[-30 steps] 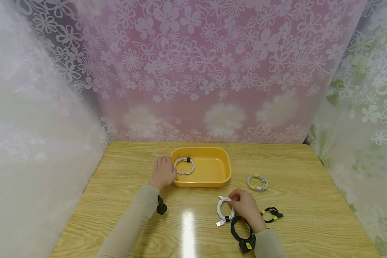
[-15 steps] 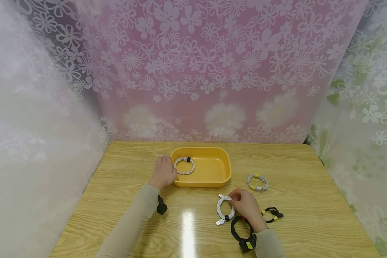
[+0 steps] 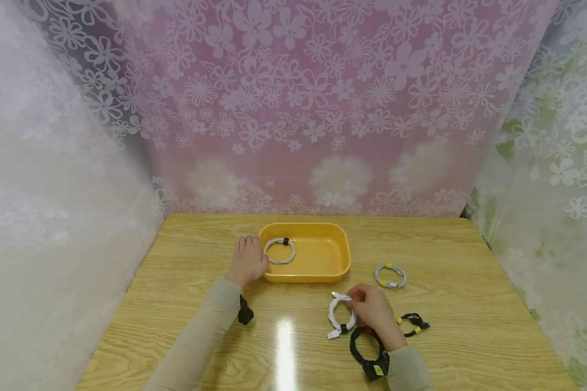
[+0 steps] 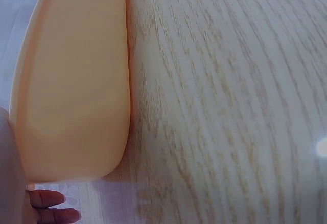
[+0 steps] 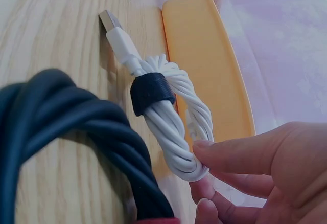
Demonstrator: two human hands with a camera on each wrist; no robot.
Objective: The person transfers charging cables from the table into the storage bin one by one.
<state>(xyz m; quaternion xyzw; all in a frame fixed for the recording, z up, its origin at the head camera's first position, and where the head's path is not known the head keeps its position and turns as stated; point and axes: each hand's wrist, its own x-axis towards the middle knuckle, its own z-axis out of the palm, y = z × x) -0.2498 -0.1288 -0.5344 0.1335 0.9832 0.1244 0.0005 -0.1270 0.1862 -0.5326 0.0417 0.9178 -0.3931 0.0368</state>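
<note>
My right hand [image 3: 370, 309] pinches the edge of a coiled white USB cable [image 5: 171, 137] between thumb and fingers. The coil is tilted, and a black strap [image 5: 152, 93] binds it. In the head view my left hand [image 3: 247, 262] holds the left end of a yellow plastic bin [image 3: 305, 278], its thumb at the rim. Fingertips [image 4: 53, 214] show outside the bin in the left wrist view. Inside the bin, at its left, lies another coiled white cable [image 3: 280, 262] with a black strap.
Below the right hand lies a thick black coiled cable [image 3: 356, 350] with a dark block connector. A thin black cable [image 3: 411, 332] and a grey-white cable with yellow ties [image 3: 403, 272] lie further right. The wooden table [image 3: 186, 239] ends at a floral curtain [image 3: 298, 136].
My right hand has risen very slightly with the white cable, and the lower USB plug has turned a little. The left hand and bin have stayed in place.
</note>
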